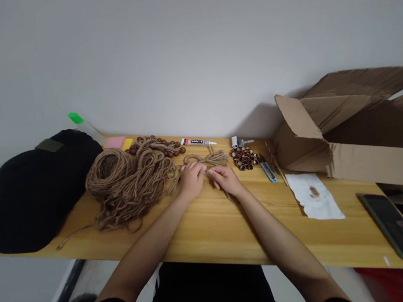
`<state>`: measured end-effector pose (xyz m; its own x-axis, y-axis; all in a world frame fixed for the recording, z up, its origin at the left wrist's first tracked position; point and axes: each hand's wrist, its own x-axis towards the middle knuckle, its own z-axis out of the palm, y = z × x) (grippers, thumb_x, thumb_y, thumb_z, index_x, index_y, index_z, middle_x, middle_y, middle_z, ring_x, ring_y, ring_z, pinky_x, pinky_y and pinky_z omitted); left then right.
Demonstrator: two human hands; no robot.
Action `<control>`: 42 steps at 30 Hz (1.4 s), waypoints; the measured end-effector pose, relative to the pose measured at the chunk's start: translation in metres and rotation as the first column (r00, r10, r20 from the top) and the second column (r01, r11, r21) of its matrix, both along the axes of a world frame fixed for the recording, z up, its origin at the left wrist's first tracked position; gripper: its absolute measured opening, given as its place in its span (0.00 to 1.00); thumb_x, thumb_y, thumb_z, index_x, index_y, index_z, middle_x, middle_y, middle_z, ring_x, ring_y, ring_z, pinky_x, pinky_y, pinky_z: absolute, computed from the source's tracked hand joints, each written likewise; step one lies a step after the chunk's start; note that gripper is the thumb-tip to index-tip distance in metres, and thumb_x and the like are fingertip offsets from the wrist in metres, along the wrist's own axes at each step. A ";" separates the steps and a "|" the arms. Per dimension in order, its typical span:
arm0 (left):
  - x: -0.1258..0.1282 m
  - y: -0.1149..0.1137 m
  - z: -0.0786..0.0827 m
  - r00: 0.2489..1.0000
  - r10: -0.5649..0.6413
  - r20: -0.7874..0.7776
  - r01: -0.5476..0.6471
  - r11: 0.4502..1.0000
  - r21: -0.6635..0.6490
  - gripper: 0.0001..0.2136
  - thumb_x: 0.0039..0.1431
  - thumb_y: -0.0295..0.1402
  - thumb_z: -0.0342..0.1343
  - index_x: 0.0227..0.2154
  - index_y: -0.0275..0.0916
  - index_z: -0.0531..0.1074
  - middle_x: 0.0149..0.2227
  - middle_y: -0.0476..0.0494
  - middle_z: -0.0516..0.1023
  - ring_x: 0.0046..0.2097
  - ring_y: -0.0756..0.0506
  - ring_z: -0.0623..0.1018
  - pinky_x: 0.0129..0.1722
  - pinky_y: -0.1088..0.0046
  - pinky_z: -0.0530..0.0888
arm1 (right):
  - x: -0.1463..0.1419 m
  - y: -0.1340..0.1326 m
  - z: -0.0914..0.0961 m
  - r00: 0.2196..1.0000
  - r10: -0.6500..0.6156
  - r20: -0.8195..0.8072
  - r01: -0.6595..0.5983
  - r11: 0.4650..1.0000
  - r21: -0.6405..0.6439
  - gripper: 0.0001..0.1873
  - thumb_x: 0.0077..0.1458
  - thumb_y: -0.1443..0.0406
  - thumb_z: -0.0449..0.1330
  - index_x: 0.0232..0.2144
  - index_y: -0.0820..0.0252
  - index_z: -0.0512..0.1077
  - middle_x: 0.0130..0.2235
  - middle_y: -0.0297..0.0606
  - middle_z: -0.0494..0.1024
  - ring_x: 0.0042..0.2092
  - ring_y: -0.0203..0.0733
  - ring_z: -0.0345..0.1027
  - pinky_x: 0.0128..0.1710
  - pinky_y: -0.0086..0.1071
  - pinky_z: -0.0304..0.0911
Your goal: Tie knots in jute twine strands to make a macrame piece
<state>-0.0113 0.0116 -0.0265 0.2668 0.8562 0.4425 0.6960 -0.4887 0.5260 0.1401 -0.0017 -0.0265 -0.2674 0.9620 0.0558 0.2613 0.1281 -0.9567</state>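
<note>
My left hand point(191, 179) and my right hand point(226, 180) rest close together on the wooden table point(211, 233), both with fingers curled onto a short piece of jute cord point(208, 160) that ends in a frayed tassel. A big heap of jute rope point(128, 182) lies just left of my left hand. Strung brown wooden beads point(166, 148) lie behind the heap. A pile of small brown rings point(244, 158) sits to the right of the tassel.
A glue tube point(197, 142) and a small metal clip point(239, 142) lie near the wall. Blue snips point(268, 169), a white tissue point(315, 196), an open cardboard box point(353, 132) and a phone point(394, 227) are on the right. A black bag point(30, 191) and a green-capped bottle point(82, 124) are on the left.
</note>
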 end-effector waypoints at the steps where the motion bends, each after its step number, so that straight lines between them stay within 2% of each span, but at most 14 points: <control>1: 0.000 0.001 0.000 1.000 0.003 0.008 -0.003 1.000 0.000 0.10 0.61 0.31 0.45 0.27 0.38 0.69 0.30 0.46 0.74 0.36 0.46 0.71 0.35 0.69 0.62 | 0.000 -0.001 0.000 1.000 0.002 -0.021 -0.002 1.000 -0.009 0.21 0.56 0.53 0.51 0.24 0.63 0.70 0.11 0.26 0.63 0.15 0.28 0.51 0.20 0.23 0.51; 7: 0.000 0.003 -0.001 0.994 -0.014 0.106 0.019 0.999 -0.042 0.11 0.60 0.31 0.45 0.24 0.37 0.68 0.27 0.47 0.72 0.33 0.47 0.70 0.33 0.71 0.62 | -0.001 -0.001 0.003 0.993 -0.008 -0.114 -0.001 0.997 -0.077 0.19 0.52 0.53 0.55 0.29 0.64 0.73 0.11 0.25 0.62 0.14 0.27 0.50 0.18 0.23 0.49; 13: 0.000 0.006 -0.003 0.974 -0.032 0.224 0.055 0.994 -0.097 0.12 0.59 0.31 0.46 0.22 0.37 0.68 0.26 0.48 0.71 0.31 0.48 0.69 0.31 0.73 0.63 | 0.001 0.001 -0.001 0.990 -0.012 -0.139 -0.003 0.994 -0.107 0.19 0.49 0.55 0.58 0.35 0.65 0.75 0.13 0.26 0.64 0.15 0.27 0.51 0.18 0.23 0.48; 19: 0.000 0.007 -0.005 0.977 -0.028 0.210 0.053 0.992 -0.117 0.12 0.59 0.31 0.47 0.21 0.37 0.68 0.24 0.48 0.70 0.31 0.48 0.69 0.31 0.73 0.63 | 0.002 0.001 0.000 0.994 -0.002 -0.112 -0.009 0.995 -0.099 0.17 0.50 0.55 0.58 0.31 0.66 0.76 0.12 0.27 0.64 0.15 0.26 0.51 0.18 0.23 0.49; 23: 0.000 0.006 -0.005 0.981 -0.033 0.190 0.054 0.993 -0.107 0.11 0.60 0.31 0.46 0.24 0.37 0.69 0.27 0.47 0.72 0.33 0.47 0.71 0.33 0.72 0.65 | 0.002 0.001 0.000 0.993 -0.021 -0.120 0.009 0.995 -0.097 0.18 0.49 0.56 0.58 0.32 0.66 0.75 0.12 0.26 0.63 0.15 0.27 0.51 0.18 0.23 0.49; 26: -0.001 0.005 -0.002 0.979 -0.043 0.199 0.057 0.996 -0.063 0.10 0.60 0.31 0.46 0.29 0.38 0.71 0.31 0.45 0.74 0.37 0.47 0.72 0.38 0.70 0.67 | 0.001 0.002 -0.001 0.989 -0.045 -0.142 0.029 0.994 -0.109 0.18 0.48 0.55 0.58 0.33 0.66 0.75 0.12 0.26 0.63 0.15 0.27 0.51 0.18 0.23 0.48; 30: -0.004 0.001 0.005 0.989 -0.026 0.145 0.014 0.996 0.083 0.10 0.60 0.31 0.46 0.40 0.39 0.71 0.39 0.43 0.74 0.44 0.45 0.70 0.45 0.67 0.66 | -0.001 0.002 0.002 0.975 -0.120 -0.186 0.093 0.985 -0.145 0.18 0.47 0.55 0.59 0.30 0.66 0.74 0.11 0.25 0.62 0.14 0.27 0.49 0.17 0.23 0.47; 34: -0.005 -0.006 0.012 0.999 -0.015 0.049 0.005 0.981 0.192 0.11 0.60 0.30 0.47 0.41 0.41 0.72 0.42 0.42 0.73 0.47 0.44 0.69 0.47 0.64 0.64 | -0.001 0.002 0.005 0.956 -0.186 -0.227 0.150 0.974 -0.168 0.18 0.45 0.54 0.59 0.29 0.65 0.74 0.11 0.25 0.61 0.14 0.27 0.49 0.16 0.24 0.46; 39: -0.002 -0.012 0.015 0.994 -0.080 -0.074 0.096 0.961 0.259 0.11 0.59 0.29 0.48 0.40 0.41 0.72 0.42 0.42 0.75 0.48 0.43 0.69 0.47 0.62 0.63 | 0.000 0.004 0.004 0.945 -0.167 -0.281 0.128 0.980 -0.151 0.18 0.45 0.55 0.59 0.31 0.66 0.75 0.11 0.25 0.62 0.15 0.27 0.50 0.18 0.24 0.48; 42: -0.001 -0.011 0.014 0.991 -0.083 -0.105 0.110 0.953 0.281 0.10 0.59 0.29 0.48 0.40 0.41 0.72 0.41 0.44 0.76 0.46 0.43 0.70 0.47 0.62 0.63 | 0.001 0.004 0.004 0.948 -0.151 -0.279 0.111 0.982 -0.154 0.18 0.45 0.55 0.60 0.31 0.66 0.75 0.12 0.25 0.62 0.15 0.27 0.50 0.17 0.24 0.47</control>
